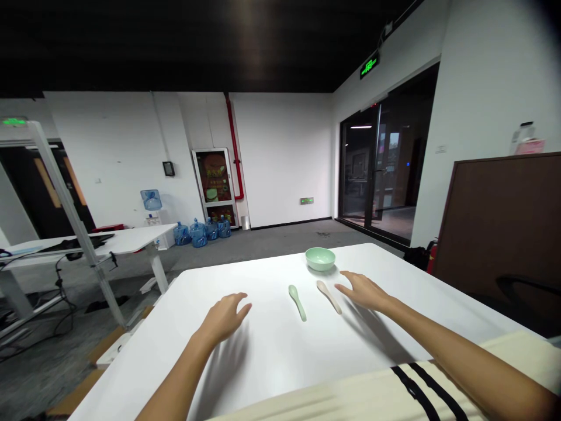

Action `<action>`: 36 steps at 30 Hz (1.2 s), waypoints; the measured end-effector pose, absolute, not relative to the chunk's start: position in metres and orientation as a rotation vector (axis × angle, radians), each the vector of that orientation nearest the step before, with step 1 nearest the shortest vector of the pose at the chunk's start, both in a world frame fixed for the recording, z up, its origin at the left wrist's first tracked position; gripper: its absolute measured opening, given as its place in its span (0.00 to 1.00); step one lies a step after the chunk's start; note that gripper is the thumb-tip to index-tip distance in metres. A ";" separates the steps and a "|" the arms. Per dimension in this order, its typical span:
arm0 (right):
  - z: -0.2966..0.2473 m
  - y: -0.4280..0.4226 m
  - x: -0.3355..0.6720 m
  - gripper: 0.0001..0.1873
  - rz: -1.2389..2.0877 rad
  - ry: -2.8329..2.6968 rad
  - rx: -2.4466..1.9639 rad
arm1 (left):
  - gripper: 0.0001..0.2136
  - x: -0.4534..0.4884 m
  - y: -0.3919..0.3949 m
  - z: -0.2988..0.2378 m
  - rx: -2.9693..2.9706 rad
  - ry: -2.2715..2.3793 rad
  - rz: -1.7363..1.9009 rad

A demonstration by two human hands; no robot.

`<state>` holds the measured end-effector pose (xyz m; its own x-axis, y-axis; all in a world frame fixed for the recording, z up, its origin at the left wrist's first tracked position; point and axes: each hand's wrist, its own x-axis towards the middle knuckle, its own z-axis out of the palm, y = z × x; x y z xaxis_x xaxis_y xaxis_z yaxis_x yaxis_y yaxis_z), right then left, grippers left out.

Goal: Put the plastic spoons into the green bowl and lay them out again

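Note:
A light green bowl (320,259) stands upright near the far edge of the white table (263,362). In front of it lie two spoons, a green spoon (297,303) and, to its right, a beige spoon (328,297). My right hand (362,289) hovers just right of the beige spoon and near the bowl, thumb and fingers apart, touching neither. Over the left part of the table is my left hand (227,316), its thumb parted from the fingers, holding nothing. The green spoon is the item nearest to it, some way to the right.
Another white desk (144,234) with cables and a metal post (74,210) stands to the left. Several blue water bottles (198,234) are on the floor by the wall. A brown cabinet (504,228) rises at the right, near a glass door (377,169).

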<state>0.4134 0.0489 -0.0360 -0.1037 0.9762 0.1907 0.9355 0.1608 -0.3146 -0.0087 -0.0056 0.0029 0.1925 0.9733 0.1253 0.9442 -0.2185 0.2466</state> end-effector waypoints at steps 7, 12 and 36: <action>-0.029 0.065 0.397 0.30 0.154 -2.134 -1.922 | 0.26 -0.011 -0.005 0.003 2.343 1.869 0.374; -0.041 0.081 0.385 0.22 0.216 -2.295 -2.016 | 0.26 -0.013 -0.005 0.001 2.339 1.866 0.372; -0.009 0.146 0.388 0.17 0.043 -1.935 -2.040 | 0.26 -0.014 0.001 0.002 2.310 1.889 0.397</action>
<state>0.3880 0.1455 -0.0091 0.0780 0.9766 0.2006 0.9666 -0.0248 -0.2551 -0.0144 0.0007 0.0022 0.1812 0.9762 0.1190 0.9415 -0.2072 0.2657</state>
